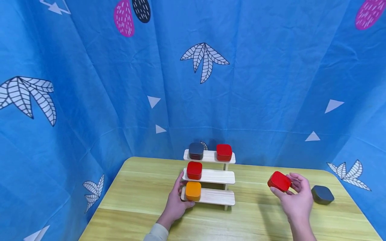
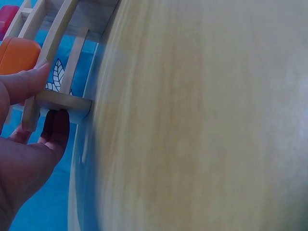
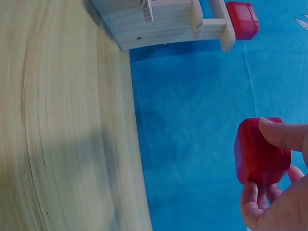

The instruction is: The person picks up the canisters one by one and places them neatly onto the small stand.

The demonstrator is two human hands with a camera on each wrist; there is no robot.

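A small three-tier wooden shelf (image 1: 215, 195) stands on the table. My left hand (image 1: 176, 204) grips its left end, the thumb by the lowest tier and the fingers behind, as the left wrist view shows. An orange box (image 1: 193, 190) sits at the left of the lowest tier. One red box (image 1: 194, 170) is on the middle tier's left; a dark grey box (image 1: 196, 150) and another red box (image 1: 224, 152) are on the top. To the right of the shelf, my right hand (image 1: 297, 197) holds a rounded red box (image 3: 257, 156) between thumb and fingers, above the table.
A second dark grey box (image 1: 322, 195) lies on the table to the right of my right hand. Behind the wooden table (image 1: 135, 187) hangs a blue patterned cloth (image 1: 256, 83), which also runs along both sides.
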